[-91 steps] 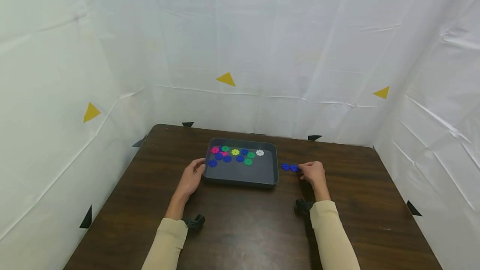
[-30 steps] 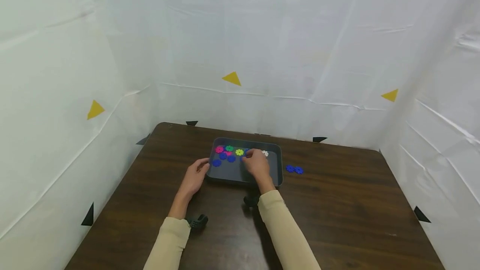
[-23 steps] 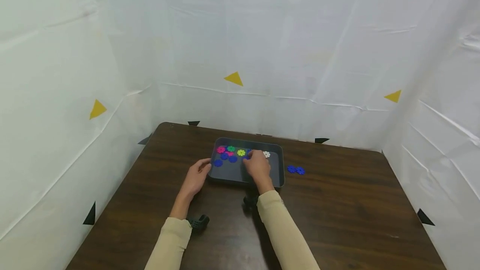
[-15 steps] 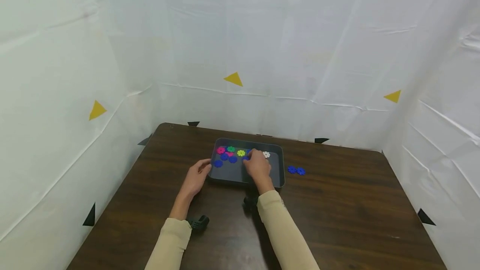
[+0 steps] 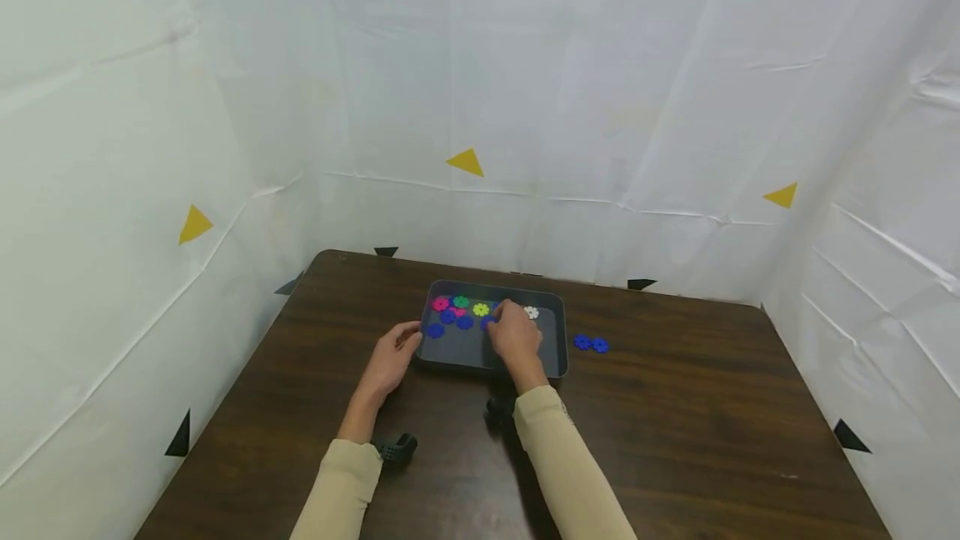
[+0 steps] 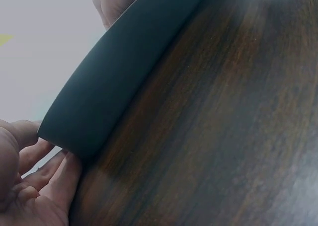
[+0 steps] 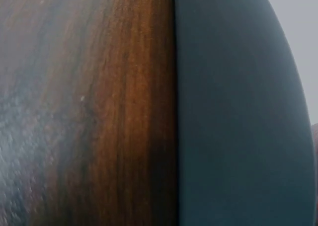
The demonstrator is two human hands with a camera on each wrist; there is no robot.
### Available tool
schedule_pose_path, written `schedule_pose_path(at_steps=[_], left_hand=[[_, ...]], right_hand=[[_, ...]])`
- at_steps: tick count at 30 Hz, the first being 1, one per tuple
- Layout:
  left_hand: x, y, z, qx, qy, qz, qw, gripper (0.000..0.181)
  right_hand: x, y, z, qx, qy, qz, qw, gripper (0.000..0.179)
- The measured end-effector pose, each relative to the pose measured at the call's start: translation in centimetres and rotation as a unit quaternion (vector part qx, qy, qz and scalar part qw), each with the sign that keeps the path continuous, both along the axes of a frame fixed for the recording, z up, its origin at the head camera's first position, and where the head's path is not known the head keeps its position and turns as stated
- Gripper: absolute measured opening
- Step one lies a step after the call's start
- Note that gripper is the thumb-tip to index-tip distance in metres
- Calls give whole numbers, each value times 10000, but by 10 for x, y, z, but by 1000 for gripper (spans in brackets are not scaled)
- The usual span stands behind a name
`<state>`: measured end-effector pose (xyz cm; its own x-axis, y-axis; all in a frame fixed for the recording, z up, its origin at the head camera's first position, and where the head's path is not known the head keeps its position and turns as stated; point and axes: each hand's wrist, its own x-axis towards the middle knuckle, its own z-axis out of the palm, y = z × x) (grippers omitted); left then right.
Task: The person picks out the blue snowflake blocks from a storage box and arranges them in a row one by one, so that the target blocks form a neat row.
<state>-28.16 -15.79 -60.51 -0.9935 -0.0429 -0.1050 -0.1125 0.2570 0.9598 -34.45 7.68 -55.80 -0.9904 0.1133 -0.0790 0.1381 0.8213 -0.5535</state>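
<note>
A dark grey rectangular tray (image 5: 457, 351) on the table holds several flower-shaped plastic discs in pink, green, yellow, blue and white. My left hand (image 5: 390, 357) holds the tray's left side; in the left wrist view its thumb (image 6: 22, 132) lies at the rim corner and the other fingers go along the outside wall. Inside the tray, my right hand (image 5: 516, 336) reaches down with bent fingers, its fingertips at a blue disc (image 5: 486, 323). Whether they pinch it is unclear. That hand covers part of the discs. The right wrist view shows mostly the tray's outer wall (image 7: 238, 112).
Two blue discs (image 5: 582, 342) lie side by side on the brown wooden table (image 5: 697, 390), just right of the tray. A white disc (image 5: 531, 312) sits in the tray beyond the right hand. White sheeting (image 5: 375, 215) stands behind and beside the table.
My right hand has left the blue discs on the table and moved left into the tray, staying nearly still over the last second. My left hand keeps its place at the tray.
</note>
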Motion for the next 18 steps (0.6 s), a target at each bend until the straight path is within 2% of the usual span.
schedule_pose_path(at_steps=[7,18], left_hand=[[-3,-1,-1,15,4,-81,10000,47],[-6,-1,0,1,52,-94,9999,47]], right_hand=[[3,1,8,-1,168,-59,9998,14],[6,4,11,-185,285,-1,9994,12]])
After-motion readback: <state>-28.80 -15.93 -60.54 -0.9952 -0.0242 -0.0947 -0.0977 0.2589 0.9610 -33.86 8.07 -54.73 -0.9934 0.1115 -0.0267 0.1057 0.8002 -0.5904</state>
